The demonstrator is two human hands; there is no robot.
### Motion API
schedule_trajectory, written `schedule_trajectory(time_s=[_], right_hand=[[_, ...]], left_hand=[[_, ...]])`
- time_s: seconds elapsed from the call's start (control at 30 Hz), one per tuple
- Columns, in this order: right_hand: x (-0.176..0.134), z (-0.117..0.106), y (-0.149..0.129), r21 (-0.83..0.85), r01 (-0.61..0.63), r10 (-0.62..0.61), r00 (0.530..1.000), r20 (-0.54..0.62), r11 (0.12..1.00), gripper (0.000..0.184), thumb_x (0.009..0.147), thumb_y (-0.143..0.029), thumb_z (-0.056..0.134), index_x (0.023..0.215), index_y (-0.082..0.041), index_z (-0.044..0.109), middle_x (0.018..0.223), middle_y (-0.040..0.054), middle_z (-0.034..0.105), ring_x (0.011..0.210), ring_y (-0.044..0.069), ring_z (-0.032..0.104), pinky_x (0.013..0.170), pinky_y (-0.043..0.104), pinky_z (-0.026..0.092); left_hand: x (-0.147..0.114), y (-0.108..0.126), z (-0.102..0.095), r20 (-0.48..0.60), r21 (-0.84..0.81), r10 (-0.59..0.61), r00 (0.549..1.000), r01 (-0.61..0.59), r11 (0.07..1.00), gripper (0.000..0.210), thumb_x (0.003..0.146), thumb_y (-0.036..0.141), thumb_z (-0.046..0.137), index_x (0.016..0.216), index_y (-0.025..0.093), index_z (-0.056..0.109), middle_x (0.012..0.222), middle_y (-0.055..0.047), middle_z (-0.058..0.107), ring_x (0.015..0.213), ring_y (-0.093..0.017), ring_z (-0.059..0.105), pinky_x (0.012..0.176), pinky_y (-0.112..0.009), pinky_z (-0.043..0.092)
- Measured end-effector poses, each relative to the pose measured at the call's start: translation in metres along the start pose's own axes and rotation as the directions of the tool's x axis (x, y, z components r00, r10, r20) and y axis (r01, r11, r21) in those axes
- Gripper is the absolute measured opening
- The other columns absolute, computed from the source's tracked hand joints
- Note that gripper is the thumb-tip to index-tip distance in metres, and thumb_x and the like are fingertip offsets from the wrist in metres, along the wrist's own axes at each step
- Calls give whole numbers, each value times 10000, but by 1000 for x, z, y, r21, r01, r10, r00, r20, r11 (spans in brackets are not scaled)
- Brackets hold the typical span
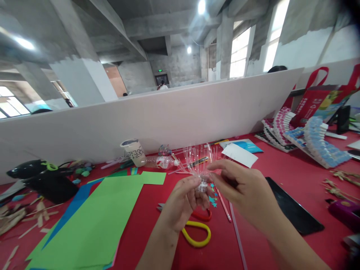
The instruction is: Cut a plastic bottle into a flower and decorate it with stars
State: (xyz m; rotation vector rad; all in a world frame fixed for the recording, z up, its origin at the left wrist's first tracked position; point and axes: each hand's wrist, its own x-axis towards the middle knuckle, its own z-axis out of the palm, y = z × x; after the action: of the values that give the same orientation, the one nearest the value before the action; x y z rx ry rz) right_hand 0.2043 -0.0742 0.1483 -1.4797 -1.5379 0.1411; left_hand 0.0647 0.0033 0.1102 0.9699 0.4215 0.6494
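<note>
My left hand (187, 197) is wrapped around the neck of a clear plastic bottle top (201, 186). Its body is cut into many thin strips that fan upward and outward. My right hand (239, 183) is at the right side of the fan, thumb and forefinger pinched together at one of the strips. Beneath my hands lie scissors (197, 234) with one yellow and one red handle loop, partly covered by my left hand. Small blue star cut-outs (213, 200) and a pink pencil (224, 206) are just beyond them on the red table.
Green paper sheets (92, 221) cover the left, near a black container (50, 183). A paper cup (133, 152) and a clear bottle (160, 162) stand and lie by the white partition (157, 120). A black phone (295, 206) and patterned strips (317, 140) are on the right.
</note>
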Motion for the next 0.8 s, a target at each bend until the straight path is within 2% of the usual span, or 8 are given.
schedule_trajectory(time_s=[0.17, 0.33, 0.53, 0.8], right_hand=[[0, 4, 1, -8, 8, -8, 1000, -2, 1000, 59, 851, -198, 571, 800, -226, 579, 478, -107, 410, 404, 63, 379, 435, 162, 292], [1, 8, 5, -73, 55, -54, 998, 20, 996, 49, 874, -214, 541, 834, -224, 569, 506, -93, 470, 432, 79, 423, 475, 181, 318], [1, 15, 10, -142, 72, -60, 994, 91, 987, 75, 906, -235, 494, 926, -227, 566, 506, -88, 494, 416, 101, 439, 467, 209, 306], [2, 17, 13, -88, 68, -59, 992, 108, 994, 57, 900, -208, 509, 889, -230, 561, 540, -86, 530, 455, 93, 486, 492, 195, 331]], left_hand=[[0, -1, 2, -3, -25, 8, 1000, -8, 1000, 188, 841, 234, 528, 767, 112, 650, 567, -31, 629, 457, -94, 551, 452, -187, 443], [1, -1, 3, 9, 10, 3, 1000, -3, 1000, 205, 861, 230, 499, 782, 107, 643, 545, -28, 609, 459, -98, 554, 449, -186, 435], [2, -2, 0, -24, -29, 67, 997, -68, 997, 179, 854, 222, 526, 766, 114, 638, 625, -15, 621, 497, -81, 565, 472, -180, 446], [1, -3, -1, -31, -42, 87, 996, -88, 995, 172, 853, 210, 534, 740, 128, 634, 601, 5, 594, 504, -80, 571, 463, -177, 435]])
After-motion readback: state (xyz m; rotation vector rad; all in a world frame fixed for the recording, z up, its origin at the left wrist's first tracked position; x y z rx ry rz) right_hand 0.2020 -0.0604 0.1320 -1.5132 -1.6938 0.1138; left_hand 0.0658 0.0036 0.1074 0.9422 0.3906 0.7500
